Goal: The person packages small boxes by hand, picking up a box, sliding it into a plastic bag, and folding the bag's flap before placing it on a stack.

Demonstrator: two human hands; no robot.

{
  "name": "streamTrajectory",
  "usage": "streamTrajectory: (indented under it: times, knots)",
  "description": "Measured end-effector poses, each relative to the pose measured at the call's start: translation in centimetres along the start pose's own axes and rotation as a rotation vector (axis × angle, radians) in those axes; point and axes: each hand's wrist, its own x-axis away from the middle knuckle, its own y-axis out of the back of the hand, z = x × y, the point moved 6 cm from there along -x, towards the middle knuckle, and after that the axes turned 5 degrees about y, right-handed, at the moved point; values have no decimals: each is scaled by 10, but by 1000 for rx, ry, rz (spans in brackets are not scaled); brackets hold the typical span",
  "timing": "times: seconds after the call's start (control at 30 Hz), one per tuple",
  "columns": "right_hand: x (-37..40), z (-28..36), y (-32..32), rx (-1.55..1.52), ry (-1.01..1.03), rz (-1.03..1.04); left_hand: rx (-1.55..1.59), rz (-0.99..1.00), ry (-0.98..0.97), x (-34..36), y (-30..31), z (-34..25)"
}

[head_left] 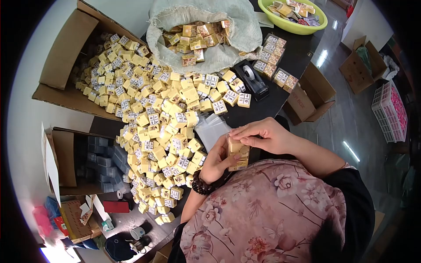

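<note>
My left hand, with a dark beaded bracelet at its wrist, is closed around a short stack of small yellow boxes close to my body. My right hand reaches across from the other side, its fingers and thumb closed at the upper end of the stack. Whether a clear wrapper covers these boxes is hard to make out. Just beyond my hands lie flat clear plastic bags. A large heap of loose small yellow boxes, some showing white printed faces, spreads beside my left hand.
A tipped cardboard carton spills into the heap. Beyond are a white woven sack of boxes, a black tape dispenser, grouped boxes and a yellow-green basin. Another carton holds clear plastic cases. A red phone-like object lies nearby.
</note>
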Motion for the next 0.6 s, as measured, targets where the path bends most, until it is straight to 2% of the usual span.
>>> streamTrajectory:
  times: [0.13,0.2,0.27,0.3,0.33,0.37,0.4,0.43,0.53,0.6]
  knots:
    - [8,-4,-3,98,7,45,115,27,-33,-7,-4,2]
    - [15,4,-13,450,251,0,109,24,-57,-14,-6,3]
    - [23,-11,-8,474,221,58,189,0,-63,-26,-1,11]
    - [24,-18,2,348,193,22,169,-76,-25,-36,-3,14]
    - [24,-23,10,221,165,-16,199,-22,17,-45,-5,13]
    - [26,-28,27,257,61,-227,229,32,59,-57,-5,12]
    - [33,-56,47,131,-57,-519,138,6,55,-76,4,20]
    - [36,-75,71,268,-159,-702,207,33,75,-93,5,23]
    - [31,-114,116,358,-254,-816,253,59,124,-144,6,27]
    - [22,-138,124,378,-621,-571,220,93,173,-169,6,29]
